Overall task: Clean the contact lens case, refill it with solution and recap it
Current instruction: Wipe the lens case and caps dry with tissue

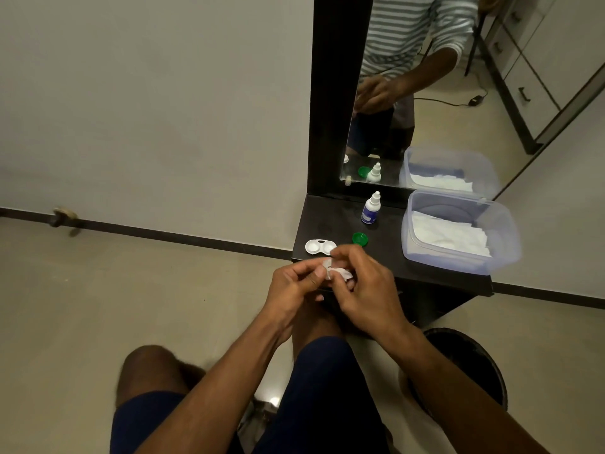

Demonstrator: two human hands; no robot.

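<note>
A small white cap is pinched in the left hand; a crumpled tissue is gripped against it by the right hand. The open lens case lies on the dark surface, near a green cap, solution bottle and tissue tub.
</note>
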